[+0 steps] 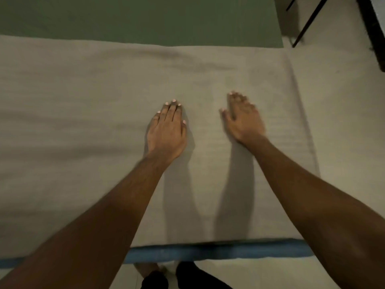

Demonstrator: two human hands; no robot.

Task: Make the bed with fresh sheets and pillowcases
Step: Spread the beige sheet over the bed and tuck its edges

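Resting flat, released, on beige sheet: left hand, right hand; green surface beyond.

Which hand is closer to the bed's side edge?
The right hand: it lies nearer the side edge of the sheet, while the left hand rests flat toward the middle.

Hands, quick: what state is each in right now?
Left hand: open, fingers straight, flat on the beige woven sheet.
Right hand: open, fingers extended, slightly blurred.
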